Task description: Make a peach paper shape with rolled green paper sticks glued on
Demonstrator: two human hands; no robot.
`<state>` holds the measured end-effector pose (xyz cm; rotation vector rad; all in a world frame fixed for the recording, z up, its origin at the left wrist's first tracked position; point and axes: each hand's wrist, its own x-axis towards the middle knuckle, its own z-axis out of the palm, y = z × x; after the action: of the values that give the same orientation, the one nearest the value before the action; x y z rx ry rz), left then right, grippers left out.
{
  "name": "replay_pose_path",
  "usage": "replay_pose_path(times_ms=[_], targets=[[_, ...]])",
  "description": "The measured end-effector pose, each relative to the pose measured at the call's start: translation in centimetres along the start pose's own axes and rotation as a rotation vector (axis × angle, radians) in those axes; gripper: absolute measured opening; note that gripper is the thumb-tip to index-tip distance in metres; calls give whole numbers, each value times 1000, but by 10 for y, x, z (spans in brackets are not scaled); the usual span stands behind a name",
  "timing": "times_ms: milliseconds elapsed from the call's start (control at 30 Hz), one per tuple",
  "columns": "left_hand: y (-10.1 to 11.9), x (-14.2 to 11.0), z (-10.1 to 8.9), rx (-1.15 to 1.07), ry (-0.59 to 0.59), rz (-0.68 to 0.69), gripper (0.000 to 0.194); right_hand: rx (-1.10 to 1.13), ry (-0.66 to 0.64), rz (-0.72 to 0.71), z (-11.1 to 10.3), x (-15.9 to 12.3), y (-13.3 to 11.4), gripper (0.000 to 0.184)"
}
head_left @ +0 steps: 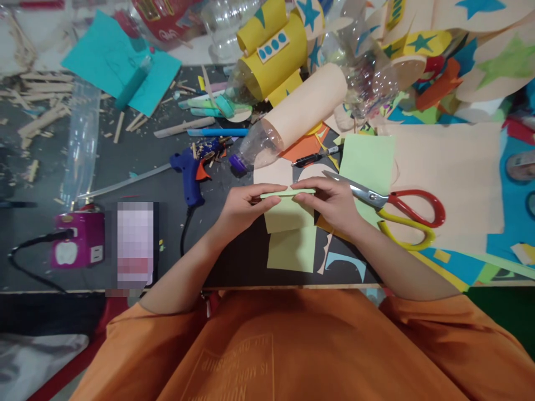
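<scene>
Between my two hands is a narrow light green folded paper (288, 194), seen nearly edge-on. My left hand (246, 206) pinches its left end and my right hand (330, 201) pinches its right end, thumbs on the near side. Under it on the dark table lie light green paper pieces (291, 250), one overlapping another. Large scissors (371, 196) with one red and one yellow handle lie beside my right hand, partly over a bigger light green sheet (370, 159). Just beyond my fingers are peach paper pieces (273, 172) and a black pen (316, 156).
A blue glue gun (192, 175) with its cord lies left of my left hand. Beyond it rests a plastic bottle wrapped in peach paper (311, 106). A purple power adapter (78, 239) and a blurred phone (135, 245) sit at left. Peach sheets (449, 184) spread at right.
</scene>
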<state>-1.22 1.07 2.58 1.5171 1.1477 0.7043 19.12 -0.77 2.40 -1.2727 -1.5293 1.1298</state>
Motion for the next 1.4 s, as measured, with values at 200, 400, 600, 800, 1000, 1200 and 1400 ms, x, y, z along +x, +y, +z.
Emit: replay_pose_path(times_ms=[200,400,600,800,1000,1200,1400], targets=[[-1,-1,-1,77,10,28,29,-11,9,-44,-1,0,-1,11],[-1,0,-3,68,-17,75,25,35,24,-31,0,0,-2,8],[4,1,-6,80,-59,39,26,69,-2,34,-1,-1,-1,11],[7,0,-7,12,-98,0,28,48,-64,41,-1,-2,-2,13],[5,0,-5,82,-108,10,25,-4,-114,-5,2,-4,0,14],[5,1,-4,124,-37,8,23,7,-93,17,-2,-1,0,14],[5,1,-5,150,36,9,22,70,-30,43,-3,2,-1,12]])
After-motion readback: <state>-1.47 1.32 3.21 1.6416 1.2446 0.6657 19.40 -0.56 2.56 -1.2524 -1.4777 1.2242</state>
